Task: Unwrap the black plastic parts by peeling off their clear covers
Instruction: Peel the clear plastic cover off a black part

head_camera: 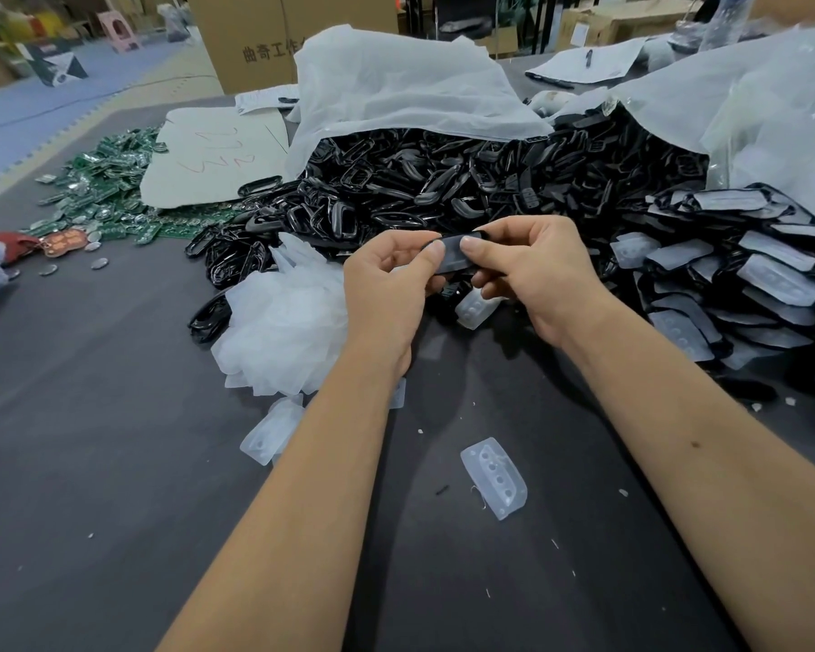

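On the dark mat [114, 463] nearest the person, one loose clear cover [494, 477] lies by itself between the two forearms, with another cover [271, 432] partly hidden beside the left forearm. Small white scraps dot the mat around them.

Just above, the left hand [387, 289] and right hand [532, 275] meet over the mat and hold a single black part [452, 254] between them. Each hand pinches it: the left thumb presses on its left end, the right thumb on its right, with curled fingers behind. A clear cover seems to lie on the part's face, though whether it has begun to lift cannot be told.

Left of the hands sits a heap of peeled covers [283, 322], white and crumpled. To the right, a stack of wrapped parts [749, 284] spreads toward the mat's edge, their covers on.

Behind the hands a large pile of bare parts [443, 185] spills from an opened white bag [396, 87]. A second bag [772, 110] rises on the right.

Farther left lie a cardboard sheet [217, 157] with red scrawl and a scatter of green circuit boards [109, 190]. At the back stands a cardboard box [250, 35] with printed characters.
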